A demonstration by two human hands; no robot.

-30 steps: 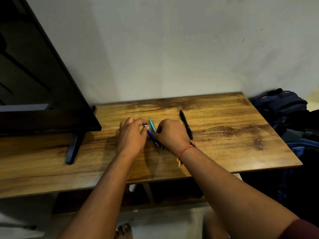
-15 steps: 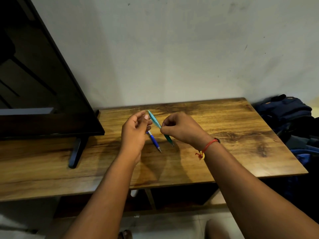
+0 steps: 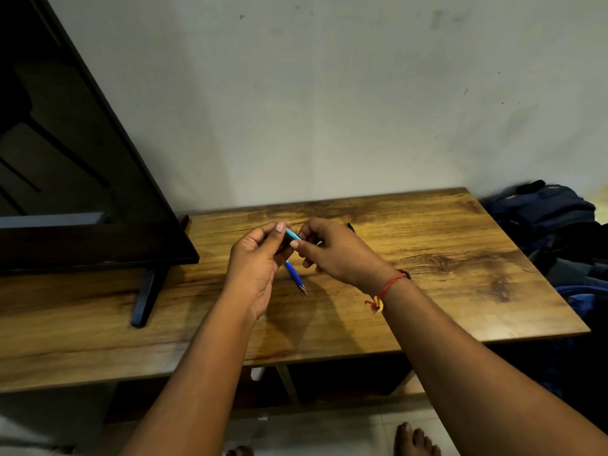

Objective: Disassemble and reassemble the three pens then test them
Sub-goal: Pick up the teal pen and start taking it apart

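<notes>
fingers, left: the fingers (image 3: 279,230) of the left hand (image 3: 256,258) are curled round one end of the teal pen (image 3: 292,234), with the thumb tip pressed on top.
fingers, right: the other end is pinched between thumb and forefinger of the right hand (image 3: 332,255); the rest of that hand's fingers are loosely tucked under.
teal pen: it's held up in the air over the desk (image 3: 427,291), bridged between both hands. Only a short bit of barrel can be seen between them.
handling, best guess: it's a light, stiff, thin plastic thing. It's probably a bit slick, so a firm pinch is needed but no real force. Whatever is inside (refill, maybe a spring) is likely tiny and easily lost, so it's best pulled apart low over the desk.
where to grip: one half per hand, close to the joint, so it can be twisted without the barrel getting bent. The joint itself can't be made out.
blue pen: it's lying on the desk just below the hands, tip toward the near edge, its upper end hidden by the left hand.
black pen: mostly hidden behind the right hand, only a dark end (image 3: 350,227) pokes out.
around: a TV (image 3: 82,192) is stood at the left of the desk, bags (image 3: 543,212) are piled to the right, and a red thread (image 3: 388,286) is tied at the right wrist.
</notes>
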